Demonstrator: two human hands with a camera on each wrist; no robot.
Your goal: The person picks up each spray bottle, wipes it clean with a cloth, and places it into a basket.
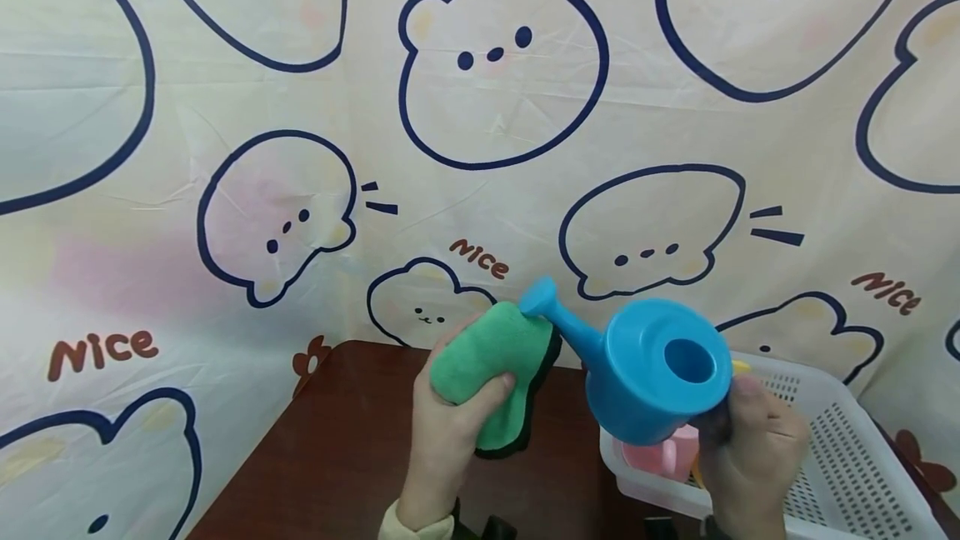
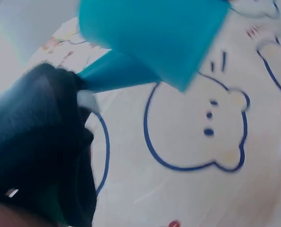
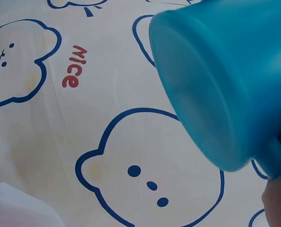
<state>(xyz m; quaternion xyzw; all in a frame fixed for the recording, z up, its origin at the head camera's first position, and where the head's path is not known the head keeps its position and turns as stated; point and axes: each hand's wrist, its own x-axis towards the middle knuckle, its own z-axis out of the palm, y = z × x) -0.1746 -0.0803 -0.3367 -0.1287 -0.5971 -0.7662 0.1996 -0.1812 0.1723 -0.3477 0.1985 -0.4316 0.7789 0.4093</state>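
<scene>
My left hand (image 1: 442, 440) grips a soft green plush pad (image 1: 491, 373) with a dark edge, thumb across its green face. In the left wrist view its dark side (image 2: 41, 137) fills the left, blurred. To its right, my right hand (image 1: 757, 448) holds a blue toy watering can (image 1: 652, 373) by the handle, above a white basket. The can's spout points left, its tip overlapping the pad's top in the head view; whether they touch I cannot tell. The right wrist view shows the can's base (image 3: 197, 99) and part of the right hand (image 3: 278, 201).
The white perforated basket (image 1: 862, 440) stands on the right of the dark brown table (image 1: 330, 448). Inside it lie a pink item (image 1: 663, 457) and something yellow, partly hidden by the can and hand. A cream curtain (image 1: 495, 215) with cartoon outlines hangs behind.
</scene>
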